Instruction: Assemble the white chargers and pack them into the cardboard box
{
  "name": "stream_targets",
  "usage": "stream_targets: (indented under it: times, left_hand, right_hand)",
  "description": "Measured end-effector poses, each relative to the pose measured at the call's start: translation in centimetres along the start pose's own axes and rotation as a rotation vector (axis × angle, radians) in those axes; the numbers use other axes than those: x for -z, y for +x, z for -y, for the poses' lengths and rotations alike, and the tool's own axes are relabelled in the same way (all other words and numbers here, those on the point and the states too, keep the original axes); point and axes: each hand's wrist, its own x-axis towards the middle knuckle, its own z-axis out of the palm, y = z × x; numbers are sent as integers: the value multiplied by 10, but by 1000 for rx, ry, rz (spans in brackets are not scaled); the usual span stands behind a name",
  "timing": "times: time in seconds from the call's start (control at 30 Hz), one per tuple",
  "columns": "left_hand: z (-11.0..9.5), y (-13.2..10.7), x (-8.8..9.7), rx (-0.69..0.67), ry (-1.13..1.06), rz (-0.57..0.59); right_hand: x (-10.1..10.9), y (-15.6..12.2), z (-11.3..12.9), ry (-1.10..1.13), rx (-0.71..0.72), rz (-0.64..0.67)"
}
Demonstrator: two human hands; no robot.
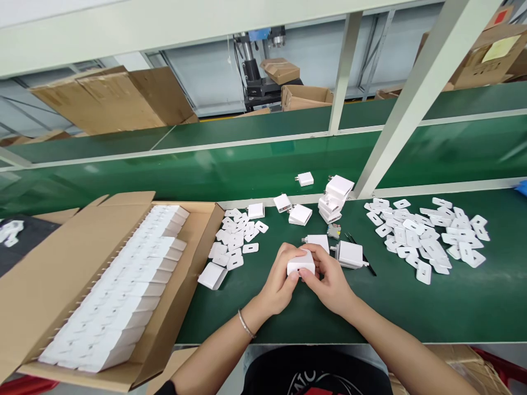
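Near the table's front edge (288,336), left hand (276,285) and right hand (329,282) clasp a charger (301,264).

White charger (301,263) on green table (288,312); brown carton (49,285).

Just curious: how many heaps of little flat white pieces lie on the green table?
2: left heap beside the box; right heap on the far right. None looks hidden.

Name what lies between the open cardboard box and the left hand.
Head view: scattered small white plates and one white casing lie on the mat between cardboard box and left hand holding a charger.
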Motion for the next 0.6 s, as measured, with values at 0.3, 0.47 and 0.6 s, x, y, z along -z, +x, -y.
stream_targets:
  times: [0.3,0.47,0.6]
  left_hand:
    - [-7,5,-2,-144,81,-37]
    - [-4,-2,-3,-105,35,-37]
    - [1,-9,-7,63,-38,-210]
  right_hand:
    - [3,1,-2,-53,48,11]
    - [7,-5,12,-219,74,45]
    - [40,-26,50,-486,134,90]
